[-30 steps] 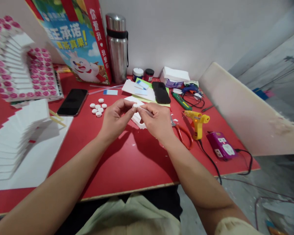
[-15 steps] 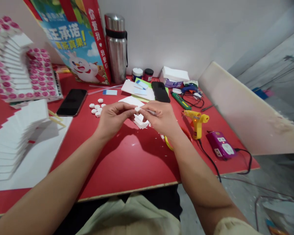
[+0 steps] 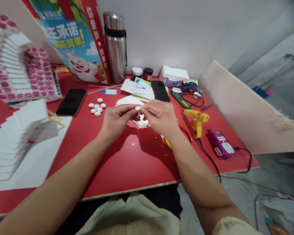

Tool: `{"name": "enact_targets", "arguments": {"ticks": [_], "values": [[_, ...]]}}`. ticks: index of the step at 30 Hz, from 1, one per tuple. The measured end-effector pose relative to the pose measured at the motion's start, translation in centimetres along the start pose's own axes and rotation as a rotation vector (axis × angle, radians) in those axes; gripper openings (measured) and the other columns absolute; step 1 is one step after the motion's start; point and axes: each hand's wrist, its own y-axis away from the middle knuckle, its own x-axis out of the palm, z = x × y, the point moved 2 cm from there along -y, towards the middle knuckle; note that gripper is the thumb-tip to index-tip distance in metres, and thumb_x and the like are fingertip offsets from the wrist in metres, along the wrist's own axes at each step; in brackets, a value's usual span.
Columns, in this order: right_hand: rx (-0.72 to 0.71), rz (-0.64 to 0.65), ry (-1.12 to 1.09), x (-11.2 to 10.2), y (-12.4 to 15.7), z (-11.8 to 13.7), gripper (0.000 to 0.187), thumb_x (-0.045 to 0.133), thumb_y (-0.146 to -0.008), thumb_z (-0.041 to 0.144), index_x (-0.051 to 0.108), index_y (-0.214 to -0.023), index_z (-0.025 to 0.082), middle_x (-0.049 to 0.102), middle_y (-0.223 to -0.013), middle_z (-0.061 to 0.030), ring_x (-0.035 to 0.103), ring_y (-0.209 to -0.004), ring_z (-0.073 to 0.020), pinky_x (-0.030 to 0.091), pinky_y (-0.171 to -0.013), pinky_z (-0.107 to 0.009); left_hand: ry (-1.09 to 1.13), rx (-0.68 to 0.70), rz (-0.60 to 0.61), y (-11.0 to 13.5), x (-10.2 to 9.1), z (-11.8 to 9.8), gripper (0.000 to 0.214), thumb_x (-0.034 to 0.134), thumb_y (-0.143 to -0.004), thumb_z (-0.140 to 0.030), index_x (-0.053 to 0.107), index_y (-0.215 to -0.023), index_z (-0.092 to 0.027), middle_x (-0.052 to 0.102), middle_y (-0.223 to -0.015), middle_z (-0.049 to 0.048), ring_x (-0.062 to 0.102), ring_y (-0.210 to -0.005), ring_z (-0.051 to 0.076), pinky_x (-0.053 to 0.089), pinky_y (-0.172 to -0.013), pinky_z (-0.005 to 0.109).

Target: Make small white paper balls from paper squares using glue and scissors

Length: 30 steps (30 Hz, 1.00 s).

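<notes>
My left hand [image 3: 117, 120] pinches a small white round piece [image 3: 138, 108] between thumb and fingertips, just above the red table [image 3: 127, 163]. My right hand [image 3: 163, 118] is closed on a thin white stick [image 3: 150, 111] whose tip meets that piece. White foam scraps [image 3: 142, 122] lie under both hands. Several more small white round pieces [image 3: 96, 108] sit to the left of my left hand. Red-and-yellow scissors [image 3: 183, 132] lie partly hidden under my right wrist.
A yellow glue gun [image 3: 197, 120] and a purple power strip [image 3: 220, 145] stand to the right. A black phone [image 3: 72, 101], a steel flask [image 3: 115, 47], a printed bag [image 3: 71, 39] and small jars [image 3: 142, 73] are behind. White card stacks [image 3: 17, 133] and pink-dotted sheets [image 3: 19, 71] fill the left.
Both hands have dropped slightly and shifted a little right while still pinching the white piece and stick. The scissors now show less from under my right wrist.
</notes>
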Motion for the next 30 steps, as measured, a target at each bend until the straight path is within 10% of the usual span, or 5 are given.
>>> {"name": "enact_targets", "arguments": {"ticks": [8,13,17,23,30], "values": [[0.030,-0.003,-0.074,0.4,0.0,0.2,0.033,0.060,-0.100,0.043,0.075,-0.080,0.022,0.067,-0.074,-0.0039,0.060,-0.077,-0.0182,0.046,-0.077,-0.032,-0.104,0.076,-0.010,-0.3,-0.5,0.0,0.021,0.079,-0.085,-0.035,0.083,-0.100,-0.021,0.080,-0.090,0.0043,0.071,-0.076,0.020,0.060,-0.078,0.036],[0.463,0.114,-0.700,0.3,-0.5,-0.7,0.051,0.059,-0.093,0.069,0.073,-0.095,0.020,0.070,-0.077,-0.0058,0.067,-0.070,-0.0195,0.055,-0.066,-0.031,-0.208,0.202,0.014,-0.5,-1.0,-0.8,0.021,0.075,-0.089,-0.036,0.081,-0.103,-0.022,0.078,-0.104,0.0050,0.070,-0.095,0.022,0.055,-0.091,0.036],[0.776,0.456,-1.175,1.2,-0.9,-1.4,0.060,0.033,-0.103,0.066,0.067,-0.108,0.017,0.074,-0.079,-0.0099,0.073,-0.070,-0.0219,0.062,-0.063,-0.034,-0.221,0.233,0.052,-0.6,-1.4,-1.0,0.021,0.073,-0.091,-0.035,0.079,-0.106,-0.022,0.077,-0.106,0.0054,0.070,-0.099,0.022,0.053,-0.094,0.036],[0.768,0.540,-1.431,1.3,-0.9,-0.7,0.052,0.019,-0.111,0.044,0.063,-0.111,0.016,0.078,-0.089,-0.0086,0.075,-0.070,-0.0185,0.065,-0.063,-0.034,-0.245,0.249,0.054,-0.8,-1.7,-1.2,0.023,0.072,-0.092,-0.039,0.079,-0.106,-0.023,0.077,-0.107,0.0063,0.069,-0.102,0.023,0.052,-0.097,0.037],[0.720,0.422,-1.342,0.7,-0.4,-0.8,0.023,0.059,-0.102,0.037,0.067,-0.105,0.015,0.074,-0.085,-0.0033,0.068,-0.064,-0.0126,0.067,-0.067,-0.034,-0.286,0.256,0.080,-0.7,-1.4,-1.3,0.021,0.070,-0.093,-0.036,0.080,-0.104,-0.022,0.078,-0.107,0.0067,0.070,-0.103,0.024,0.052,-0.096,0.037]]}}
